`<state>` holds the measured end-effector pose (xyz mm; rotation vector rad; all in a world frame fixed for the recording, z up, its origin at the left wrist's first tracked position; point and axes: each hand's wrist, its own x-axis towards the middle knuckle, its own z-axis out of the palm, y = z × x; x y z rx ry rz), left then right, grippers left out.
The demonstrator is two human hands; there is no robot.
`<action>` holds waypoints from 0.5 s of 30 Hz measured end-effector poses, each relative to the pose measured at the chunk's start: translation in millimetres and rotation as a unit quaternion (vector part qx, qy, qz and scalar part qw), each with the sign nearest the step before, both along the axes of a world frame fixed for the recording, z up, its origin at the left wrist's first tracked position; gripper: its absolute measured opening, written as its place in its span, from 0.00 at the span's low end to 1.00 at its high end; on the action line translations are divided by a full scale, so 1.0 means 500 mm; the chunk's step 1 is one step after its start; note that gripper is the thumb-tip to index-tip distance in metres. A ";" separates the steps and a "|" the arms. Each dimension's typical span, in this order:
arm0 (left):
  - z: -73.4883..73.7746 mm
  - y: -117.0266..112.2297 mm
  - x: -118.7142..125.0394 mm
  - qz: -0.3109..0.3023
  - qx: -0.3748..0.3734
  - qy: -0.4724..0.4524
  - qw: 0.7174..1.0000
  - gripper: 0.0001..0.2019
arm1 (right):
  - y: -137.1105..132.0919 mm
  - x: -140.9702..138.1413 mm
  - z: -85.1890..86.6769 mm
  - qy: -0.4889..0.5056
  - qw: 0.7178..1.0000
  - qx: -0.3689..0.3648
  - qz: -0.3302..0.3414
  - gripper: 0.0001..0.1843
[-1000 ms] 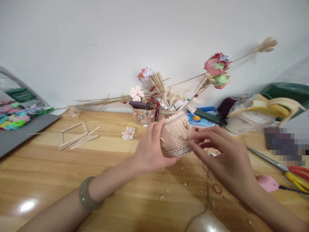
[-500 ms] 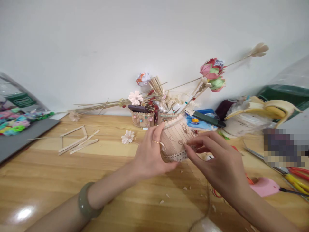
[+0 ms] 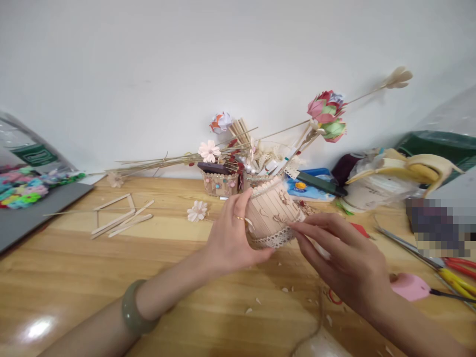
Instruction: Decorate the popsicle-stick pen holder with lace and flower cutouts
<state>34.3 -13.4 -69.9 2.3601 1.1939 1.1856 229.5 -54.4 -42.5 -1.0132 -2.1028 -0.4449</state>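
A small pot made of craft sticks [image 3: 266, 215] is tilted in my left hand [image 3: 230, 233], whose fingers wrap round its left side. White lace [image 3: 278, 239] trims the pot's lower edge and a beaded-looking line runs along its upper rim. Thin brown twig-like pieces [image 3: 278, 218] and a small flower [image 3: 285, 198] sit on its side. At the pot's lower right, my right hand [image 3: 338, 253] has its thumb and fingertips pinched together beside the lace. Whatever lies between those fingertips is too small or hidden to make out.
Behind stands a decorated stick box [image 3: 221, 183] among dried stems and paper flowers [image 3: 327, 114]. Loose craft sticks [image 3: 113, 222] and a white flower [image 3: 197, 211] lie left. At right are a pink glue gun [image 3: 411, 286], scissors [image 3: 455, 277] and banana peel [image 3: 435, 166]. Petal scraps [image 3: 258, 300] dot the table.
My right hand has moved slightly right and down, uncovering more of the lace and the twig-like pieces. My left hand keeps the pot in nearly the same place.
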 end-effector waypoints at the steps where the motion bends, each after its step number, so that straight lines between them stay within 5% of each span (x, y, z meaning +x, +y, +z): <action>1: 0.000 0.000 0.000 0.001 -0.001 0.001 1.000 0.52 | 0.001 0.002 -0.004 -0.016 1.000 0.007 0.004 0.10; 15: -0.005 -0.003 -0.002 -0.003 -0.002 0.002 1.000 0.51 | 0.007 0.008 -0.007 -0.089 0.995 0.024 0.026 0.15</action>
